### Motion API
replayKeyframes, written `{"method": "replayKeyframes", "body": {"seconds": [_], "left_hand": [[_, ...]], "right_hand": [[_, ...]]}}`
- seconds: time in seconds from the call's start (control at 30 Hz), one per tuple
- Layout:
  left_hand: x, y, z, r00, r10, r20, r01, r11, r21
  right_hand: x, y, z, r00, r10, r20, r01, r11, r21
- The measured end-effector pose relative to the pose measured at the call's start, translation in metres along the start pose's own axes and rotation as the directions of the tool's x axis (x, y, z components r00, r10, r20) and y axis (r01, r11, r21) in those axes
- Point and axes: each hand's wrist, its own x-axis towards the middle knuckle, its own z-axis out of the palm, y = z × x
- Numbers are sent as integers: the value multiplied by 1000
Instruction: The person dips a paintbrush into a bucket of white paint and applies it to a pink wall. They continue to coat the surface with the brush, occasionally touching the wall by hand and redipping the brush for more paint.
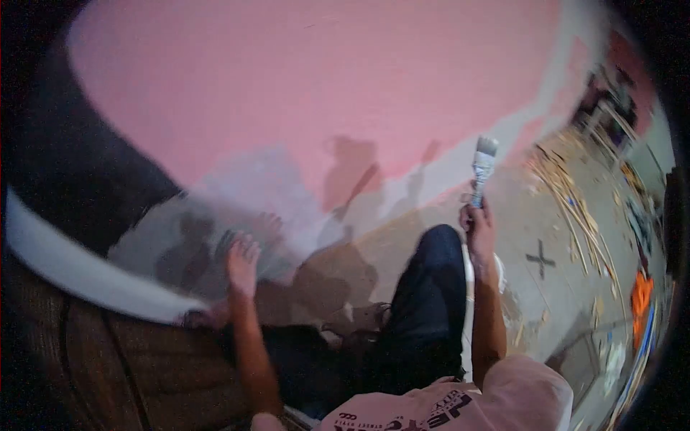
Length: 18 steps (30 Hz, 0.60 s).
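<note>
My right hand (477, 223) is closed around the handle of a paintbrush (483, 169), held upright with its pale bristles at the top. Whitish paint or wrapping covers the middle of the brush. My left hand (243, 262) is by the grey patch (172, 241) at the lower part of the pink wall (302, 93). Its fingers look bent over a small dull grey thing, too blurred to name. Shadows of my hand and the brush fall on the wall.
Thin wooden strips (575, 205) and scraps litter the floor at right, near a dark cross mark (540, 259). An orange item (641, 298) lies farther right. A white curved edge (93, 269) runs along the left. My bent knee (438, 262) is between my arms.
</note>
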Motion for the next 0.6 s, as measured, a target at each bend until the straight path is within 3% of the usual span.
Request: {"method": "replayKeyframes", "body": {"seconds": [0.03, 0.1, 0.2, 0.23, 0.3, 0.33, 0.47, 0.5, 0.57, 0.6], "left_hand": [[11, -18, -40, 992, 4, -125, -11, 999, -51], [23, -31, -74, 849, -107, -518, 61, 993, -106], [43, -34, -61, 914, 52, -402, -105, 988, -112], [46, -32, -55, 933, 50, -357, -93, 990, -103], [55, -39, -36, 966, 26, -258, -48, 996, -81], [55, -38, -20, 972, 23, -233, -25, 1000, -10], [50, -33, 37, 991, 22, -135, 21, 951, 310], [52, -33, 42, 994, 32, -105, 12, 917, 399], [63, -46, 37, 995, 103, 4, -92, 878, 469], [68, -53, 36, 989, 133, 60, -145, 854, 500]], "right_hand": [[1, 4, 23, 998, 5, 67, -7, 1000, 29], [-2, 6, 49, 986, 0, 166, -14, 997, 79], [-2, 17, 98, 939, 30, 342, -105, 974, 202], [-6, 14, 119, 931, 66, 358, -137, 975, 177], [-7, 24, 147, 912, 113, 394, -245, 921, 303], [-9, 27, 156, 902, 136, 410, -298, 883, 362], [-23, 75, 185, 901, 330, 281, -394, 894, 215], [-27, 91, 186, 878, 354, 321, -436, 868, 237], [-35, 119, 183, 825, 393, 405, -519, 812, 268], [-40, 132, 182, 818, 445, 365, -547, 797, 255]]}}
